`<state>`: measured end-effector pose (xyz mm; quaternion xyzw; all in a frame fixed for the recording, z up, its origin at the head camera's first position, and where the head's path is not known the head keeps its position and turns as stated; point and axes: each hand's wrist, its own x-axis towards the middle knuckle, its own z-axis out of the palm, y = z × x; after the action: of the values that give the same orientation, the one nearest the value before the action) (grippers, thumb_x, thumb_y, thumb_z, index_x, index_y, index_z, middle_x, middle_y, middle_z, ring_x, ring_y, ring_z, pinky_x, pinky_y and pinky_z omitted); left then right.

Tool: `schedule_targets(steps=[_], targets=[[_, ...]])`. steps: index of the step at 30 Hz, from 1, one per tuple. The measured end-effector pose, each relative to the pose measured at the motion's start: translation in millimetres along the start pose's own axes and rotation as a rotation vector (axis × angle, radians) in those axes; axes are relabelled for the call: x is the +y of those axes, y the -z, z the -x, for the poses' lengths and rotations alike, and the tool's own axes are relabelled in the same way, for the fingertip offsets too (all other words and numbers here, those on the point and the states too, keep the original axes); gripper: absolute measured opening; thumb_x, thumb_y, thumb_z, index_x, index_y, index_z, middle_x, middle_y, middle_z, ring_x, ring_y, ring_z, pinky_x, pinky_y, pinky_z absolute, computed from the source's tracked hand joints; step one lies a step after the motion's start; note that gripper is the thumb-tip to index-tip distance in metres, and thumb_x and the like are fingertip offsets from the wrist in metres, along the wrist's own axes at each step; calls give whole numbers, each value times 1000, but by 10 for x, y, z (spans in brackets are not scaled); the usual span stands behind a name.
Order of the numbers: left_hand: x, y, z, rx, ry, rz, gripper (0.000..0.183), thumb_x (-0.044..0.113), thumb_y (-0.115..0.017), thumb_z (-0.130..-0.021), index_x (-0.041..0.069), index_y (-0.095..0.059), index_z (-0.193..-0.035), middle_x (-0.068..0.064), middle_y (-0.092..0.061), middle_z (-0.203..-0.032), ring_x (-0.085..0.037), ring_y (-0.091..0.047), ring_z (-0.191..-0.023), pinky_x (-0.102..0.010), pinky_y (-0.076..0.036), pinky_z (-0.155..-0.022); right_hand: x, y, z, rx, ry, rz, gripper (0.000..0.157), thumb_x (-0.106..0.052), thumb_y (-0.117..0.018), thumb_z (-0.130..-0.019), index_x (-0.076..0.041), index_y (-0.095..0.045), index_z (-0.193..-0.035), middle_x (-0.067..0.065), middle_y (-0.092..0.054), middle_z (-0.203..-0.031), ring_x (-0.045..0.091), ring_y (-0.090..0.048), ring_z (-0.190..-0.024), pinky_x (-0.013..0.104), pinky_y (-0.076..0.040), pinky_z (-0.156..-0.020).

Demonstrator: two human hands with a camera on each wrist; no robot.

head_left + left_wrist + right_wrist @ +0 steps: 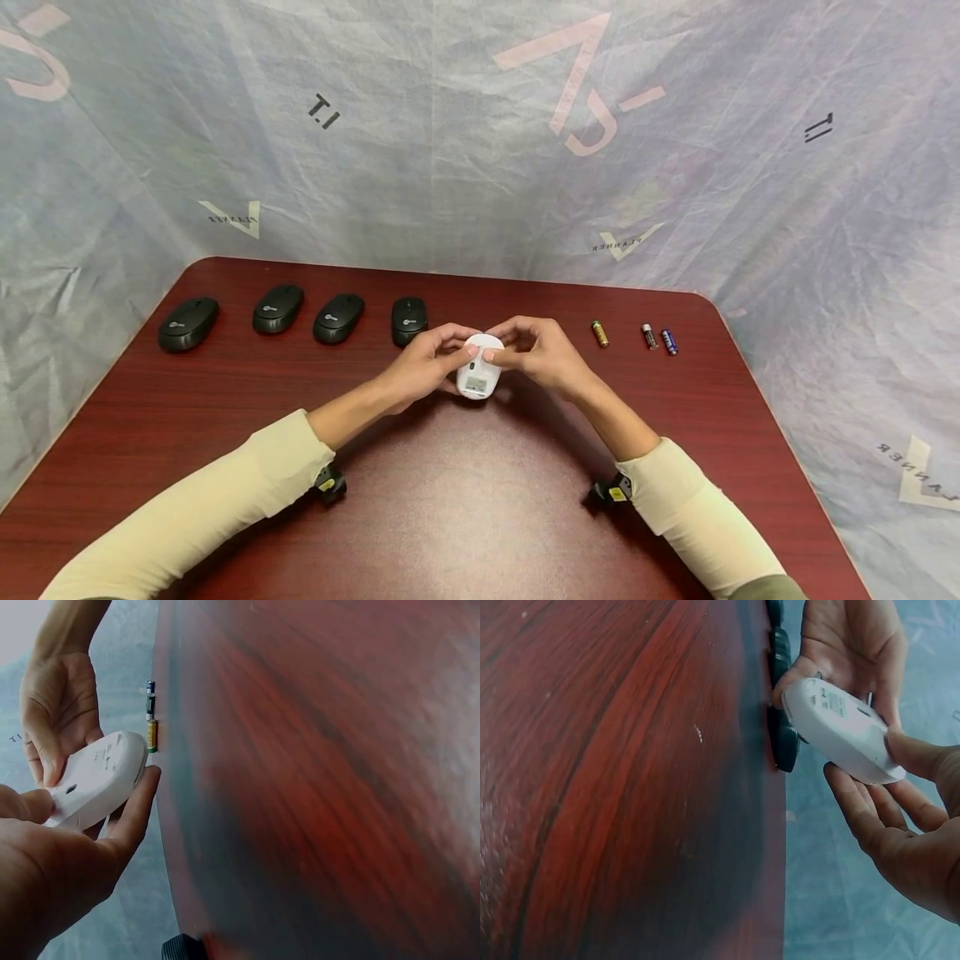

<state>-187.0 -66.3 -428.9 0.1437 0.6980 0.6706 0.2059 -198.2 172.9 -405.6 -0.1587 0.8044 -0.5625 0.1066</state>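
Note:
A white computer mouse is held up between both hands over the table, its underside with a label and a small dark switch turned toward me. My left hand grips it from the left, thumb on the underside and fingers behind. From the other side my right hand holds it, its thumb pressing the underside close to the left thumb. In the left wrist view the mouse is tilted, with the left fingers beneath it. The right wrist view shows the right thumb on one end of the mouse.
Several black mice, among them one just beyond the left hand, stand in a row at the back left of the reddish table. At the back right lie a yellow battery, a dark battery and a blue battery. A grey curtain hangs behind.

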Motion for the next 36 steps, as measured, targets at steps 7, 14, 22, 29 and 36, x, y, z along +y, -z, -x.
schedule_targets(steps=[7, 14, 22, 29, 36], targets=[[-23, 92, 46, -61, -115, -238, 39, 8, -64, -115, 2, -62, -154, -22, -73, -142, -31, -74, -129, -44, -68, -106, -14, -32, 38, -17, 93, 116, 28, -7, -93, -92, -6, -83, -119, 12, -85, -107, 19, -80, -93, 27, -68, -83], [-17, 171, 146, -89, -210, -450, 34, 13, -71, -112, 10, -68, -146, -12, -77, -139, -27, -71, -134, -50, -63, -114, -46, -67, 97, -53, 180, 223, 31, -5, -97, -88, -8, -83, -116, 10, -86, -113, 22, -84, -104, 44, -72, -95], [-40, 160, 211, -91, -241, -454, 31, 10, -77, -108, 9, -72, -139, -11, -78, -140, -28, -73, -135, -44, -67, -111, -41, -71, 172, -92, 236, 226, 34, -1, -96, -87, -5, -83, -118, 12, -82, -119, 27, -83, -111, 49, -72, -99], [-89, 162, 251, -126, -349, -549, 27, 12, -86, -102, 9, -78, -127, -8, -79, -141, -26, -75, -133, -46, -63, -117, 10, -41, 266, -155, 289, 273, 32, -3, -96, -89, -9, -83, -117, 7, -82, -117, 24, -80, -112, 47, -71, -100], [-99, 169, 299, -188, -438, -629, 22, 13, -91, -97, 13, -81, -117, -7, -79, -139, -27, -74, -133, -49, -62, -118, 31, -22, 343, -250, 344, 333, 34, -1, -95, -88, -14, -87, -118, 2, -83, -120, 21, -78, -118, 40, -70, -104]])
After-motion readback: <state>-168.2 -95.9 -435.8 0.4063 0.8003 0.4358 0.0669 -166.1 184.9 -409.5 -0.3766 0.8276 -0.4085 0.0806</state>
